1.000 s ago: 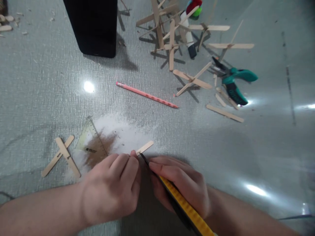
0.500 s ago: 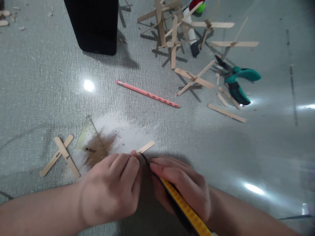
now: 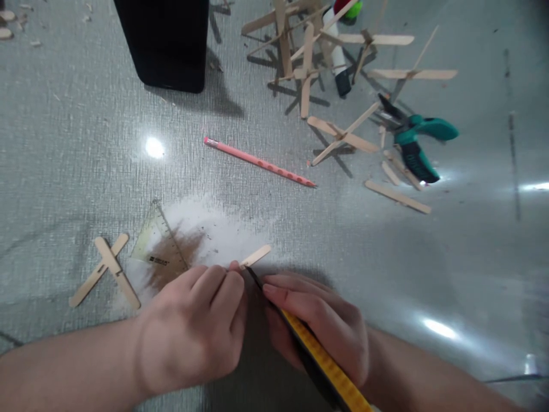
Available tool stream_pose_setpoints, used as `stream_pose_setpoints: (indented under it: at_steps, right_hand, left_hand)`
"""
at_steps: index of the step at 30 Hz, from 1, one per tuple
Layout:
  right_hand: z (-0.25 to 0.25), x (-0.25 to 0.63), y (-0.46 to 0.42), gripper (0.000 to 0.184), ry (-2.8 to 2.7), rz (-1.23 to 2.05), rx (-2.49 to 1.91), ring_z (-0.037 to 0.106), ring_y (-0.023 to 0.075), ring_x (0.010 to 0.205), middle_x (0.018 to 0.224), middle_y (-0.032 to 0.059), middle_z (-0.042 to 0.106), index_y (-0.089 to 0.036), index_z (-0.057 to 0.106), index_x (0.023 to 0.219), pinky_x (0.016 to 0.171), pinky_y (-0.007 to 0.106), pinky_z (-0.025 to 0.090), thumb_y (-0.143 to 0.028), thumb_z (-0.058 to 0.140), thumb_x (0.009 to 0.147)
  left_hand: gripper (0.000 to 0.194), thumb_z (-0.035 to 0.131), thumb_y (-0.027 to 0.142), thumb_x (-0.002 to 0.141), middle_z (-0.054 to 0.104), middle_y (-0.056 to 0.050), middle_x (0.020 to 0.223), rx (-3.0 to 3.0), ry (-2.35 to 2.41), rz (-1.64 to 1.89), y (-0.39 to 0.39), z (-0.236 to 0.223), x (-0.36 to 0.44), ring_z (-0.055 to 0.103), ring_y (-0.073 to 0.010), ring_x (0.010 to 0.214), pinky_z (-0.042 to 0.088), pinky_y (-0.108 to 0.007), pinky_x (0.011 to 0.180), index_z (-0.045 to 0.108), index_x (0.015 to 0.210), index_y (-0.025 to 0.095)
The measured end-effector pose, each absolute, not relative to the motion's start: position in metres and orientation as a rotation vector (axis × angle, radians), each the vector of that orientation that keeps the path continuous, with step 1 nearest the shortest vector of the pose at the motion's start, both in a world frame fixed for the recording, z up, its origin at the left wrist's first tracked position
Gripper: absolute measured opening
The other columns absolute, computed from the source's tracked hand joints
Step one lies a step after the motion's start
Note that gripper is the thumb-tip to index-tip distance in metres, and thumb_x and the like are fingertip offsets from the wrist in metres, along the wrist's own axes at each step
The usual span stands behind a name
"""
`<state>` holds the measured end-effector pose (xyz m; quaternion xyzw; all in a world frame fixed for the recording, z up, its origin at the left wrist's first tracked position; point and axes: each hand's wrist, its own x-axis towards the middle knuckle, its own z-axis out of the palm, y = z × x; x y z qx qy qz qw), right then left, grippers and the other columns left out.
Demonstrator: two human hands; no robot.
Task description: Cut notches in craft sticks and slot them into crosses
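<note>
My left hand is closed on a wooden craft stick, whose rounded end sticks out past the fingertips. In my right hand is a yellow and black utility knife, with the fingers wrapped round its handle. The dark blade tip meets the stick close to my left fingertips. Left of my left hand, two notched craft sticks lie crossed. A clear set square rests on white and brown dust just beyond that hand.
A pink pencil lies mid-table. A black object stands at the back. Crossed stick pieces, green-handled pliers, a white and black tube and a loose stick lie back right.
Both hands, the stick and the knife hold almost the same pose. The view has shifted very slightly, so the table items sit a few pixels away from before.
</note>
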<state>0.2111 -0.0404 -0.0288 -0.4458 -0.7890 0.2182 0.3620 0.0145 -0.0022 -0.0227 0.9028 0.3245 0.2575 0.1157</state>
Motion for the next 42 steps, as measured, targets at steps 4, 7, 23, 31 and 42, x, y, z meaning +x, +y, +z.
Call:
stream_pose_setpoints:
  at_steps: [4, 7, 23, 31, 42]
  right_hand:
    - [-0.029, 0.211, -0.043, 0.025, -2.012, 0.574, -1.172, 0.078, 0.0185, 0.083, 0.09, 0.0117, 0.077, -0.011, 0.065, 0.108, 0.077, 0.026, 0.069, -0.001, 0.061, 0.085]
    - [-0.029, 0.21, -0.043, 0.026, -2.012, 0.566, -1.199, 0.078, 0.0185, 0.083, 0.091, 0.0101, 0.078, -0.015, 0.065, 0.109, 0.075, 0.028, 0.069, -0.002, 0.059, 0.087]
    - [-0.027, 0.213, -0.044, 0.02, -2.084, 0.608, -1.186, 0.078, 0.02, 0.083, 0.09, 0.0093, 0.077, -0.014, 0.064, 0.109, 0.074, 0.029, 0.069, -0.005, 0.059, 0.091]
    - [-0.031, 0.21, -0.043, 0.024, -2.01, 0.563, -1.2, 0.076, 0.0171, 0.081, 0.09, 0.0093, 0.076, -0.013, 0.065, 0.107, 0.073, 0.026, 0.068, -0.002, 0.059, 0.087]
    - [-0.02, 0.225, -0.038, 0.034, -2.014, 0.521, -1.121, 0.071, 0.0175, 0.068, 0.083, 0.0064, 0.07, -0.014, 0.062, 0.109, 0.059, 0.028, 0.064, -0.004, 0.059, 0.077]
  left_hand:
    - [0.023, 0.051, -0.001, 0.095, 0.046, 0.0, 0.063, 2.639, 0.949, 0.764, -0.003, -0.025, 0.013, 0.039, -0.0156, 0.056, 0.042, -0.034, 0.045, 0.062, 0.078, 0.01]
    - [0.021, 0.054, -0.001, 0.094, 0.047, 0.0, 0.064, 2.667, 0.935, 0.745, -0.004, -0.026, 0.012, 0.039, -0.0163, 0.058, 0.04, -0.034, 0.046, 0.061, 0.079, 0.011]
    - [0.016, 0.058, -0.003, 0.092, 0.047, 0.0, 0.065, 2.692, 0.919, 0.71, -0.006, -0.028, 0.011, 0.04, -0.0162, 0.06, 0.041, -0.035, 0.047, 0.062, 0.083, 0.01]
    - [0.025, 0.049, -0.001, 0.095, 0.046, 0.0, 0.063, 2.628, 0.931, 0.786, 0.0, -0.023, 0.014, 0.042, -0.0146, 0.055, 0.043, -0.033, 0.045, 0.06, 0.076, 0.011]
    - [0.028, 0.044, 0.014, 0.103, 0.058, -0.002, 0.068, 2.61, 0.924, 0.615, 0.02, -0.025, -0.006, 0.053, -0.0156, 0.058, 0.043, -0.03, 0.051, 0.065, 0.085, 0.013]
